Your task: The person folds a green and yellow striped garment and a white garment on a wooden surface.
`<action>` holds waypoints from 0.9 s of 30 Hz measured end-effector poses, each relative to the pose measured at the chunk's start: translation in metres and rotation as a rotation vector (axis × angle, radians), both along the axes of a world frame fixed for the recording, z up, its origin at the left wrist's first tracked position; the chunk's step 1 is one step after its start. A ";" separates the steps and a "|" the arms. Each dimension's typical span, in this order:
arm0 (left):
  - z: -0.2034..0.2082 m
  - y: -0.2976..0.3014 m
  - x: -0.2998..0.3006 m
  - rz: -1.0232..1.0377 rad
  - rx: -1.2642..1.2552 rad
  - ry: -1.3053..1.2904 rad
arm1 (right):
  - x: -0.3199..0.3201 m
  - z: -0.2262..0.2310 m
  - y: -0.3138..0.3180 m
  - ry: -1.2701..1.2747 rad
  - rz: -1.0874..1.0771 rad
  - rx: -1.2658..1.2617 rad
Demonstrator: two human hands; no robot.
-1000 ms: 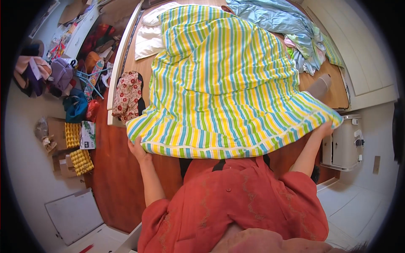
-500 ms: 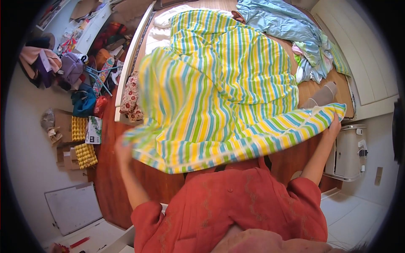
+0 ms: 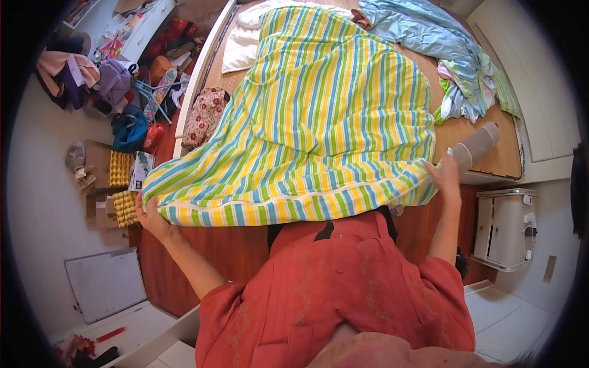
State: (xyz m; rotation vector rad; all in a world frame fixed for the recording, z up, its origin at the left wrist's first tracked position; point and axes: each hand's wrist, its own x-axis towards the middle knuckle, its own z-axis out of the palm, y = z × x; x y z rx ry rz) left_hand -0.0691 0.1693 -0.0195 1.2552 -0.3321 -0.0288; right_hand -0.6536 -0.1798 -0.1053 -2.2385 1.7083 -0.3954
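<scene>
Nearest the camera, at six o'clock, a person in a rust-red shirt point(image 3: 331, 294) leans over a wooden bed point(image 3: 478, 138), both bare forearms reaching outward. At nine o'clock the left hand point(image 3: 150, 218) clenches one near corner of a quilt striped in yellow, green, blue and white point(image 3: 313, 122). At three o'clock the right hand point(image 3: 445, 178) grasps the opposite near corner. Between the hands the quilt's near edge is stretched in a line across the foot of the bed, and its length runs toward twelve o'clock, covering most of the bed. Beyond it, at one o'clock, a crumpled pale blue cover point(image 3: 429, 43) lies on the bare boards. At eleven o'clock rests a white pillow point(image 3: 245, 43). Far left, at ten o'clock, clothes and bags point(image 3: 110, 86) clutter the floor.
</scene>
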 end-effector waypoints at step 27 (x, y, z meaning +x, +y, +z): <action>-0.130 0.000 -0.008 -0.352 1.206 -0.735 | 0.079 -0.002 0.076 0.098 0.887 0.811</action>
